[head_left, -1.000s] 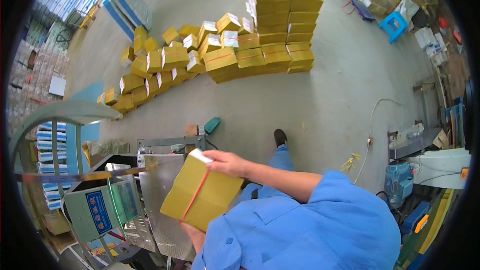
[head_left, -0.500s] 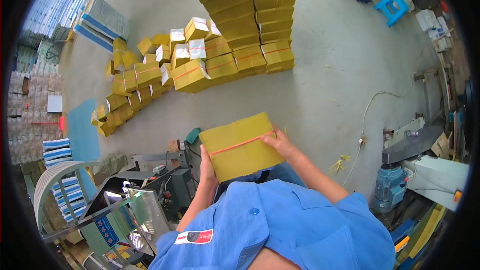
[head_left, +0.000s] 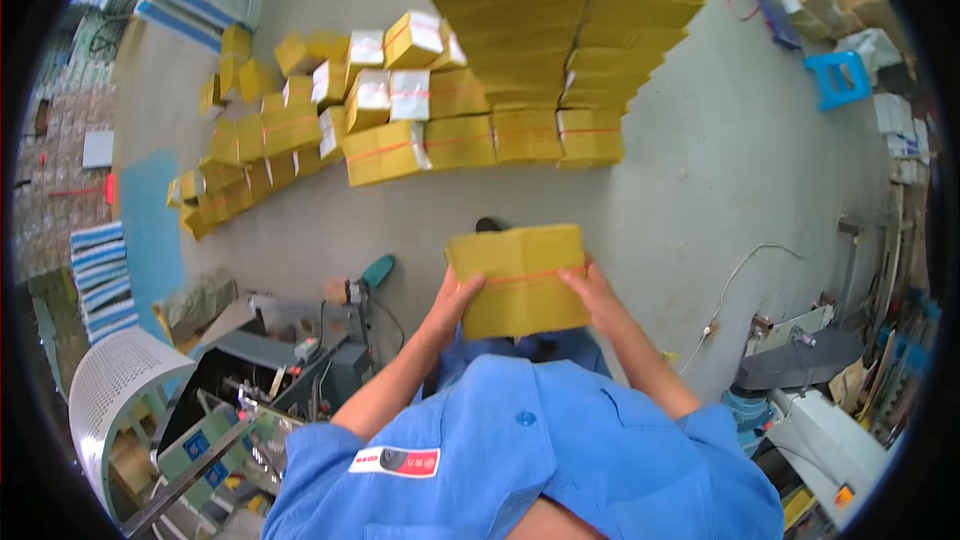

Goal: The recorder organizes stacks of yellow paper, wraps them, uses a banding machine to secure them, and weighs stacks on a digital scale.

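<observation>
A yellow paper-wrapped bundle with a thin red band across it is held up in front of my body. My left hand grips its left edge, the thumb lying on the upper face. On the opposite edge my right hand holds it the same way, thumb near the red band. The fingers of both hands are largely hidden beneath the bundle. Beyond it stands a tall stack of similar yellow bundles, several layers high.
Loose yellow bundles, some with white ends, lie heaped left of the stack. Dark machinery is close on my left, beside a perforated metal cover. To the right are a blue motor, a floor cable and a blue stool.
The bundle has moved right and turned from a slant to nearly level, still in both hands. My view has shifted closer to the stack.
</observation>
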Motion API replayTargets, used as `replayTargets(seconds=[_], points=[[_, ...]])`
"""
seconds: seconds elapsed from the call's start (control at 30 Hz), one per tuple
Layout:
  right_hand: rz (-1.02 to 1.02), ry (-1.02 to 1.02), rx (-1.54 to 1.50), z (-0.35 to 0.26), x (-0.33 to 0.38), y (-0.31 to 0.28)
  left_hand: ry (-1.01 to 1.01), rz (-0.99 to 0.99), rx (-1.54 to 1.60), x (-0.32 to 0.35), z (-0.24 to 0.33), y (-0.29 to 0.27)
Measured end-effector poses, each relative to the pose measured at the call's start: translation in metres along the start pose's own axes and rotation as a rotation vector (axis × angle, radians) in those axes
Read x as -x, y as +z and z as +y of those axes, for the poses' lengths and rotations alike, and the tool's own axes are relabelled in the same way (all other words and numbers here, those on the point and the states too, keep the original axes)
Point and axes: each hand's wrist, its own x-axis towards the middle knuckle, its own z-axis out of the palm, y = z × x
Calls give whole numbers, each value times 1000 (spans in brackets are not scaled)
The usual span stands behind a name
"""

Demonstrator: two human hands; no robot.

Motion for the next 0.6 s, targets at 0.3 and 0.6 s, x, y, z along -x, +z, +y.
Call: replayTargets(seconds=[0.3, 0.6], points=[[41, 98, 38, -15, -154, -1, -90, 45, 79, -140, 19, -45], [-15, 82, 103, 6, -336, 8, -54, 289, 76, -300, -22, -127]])
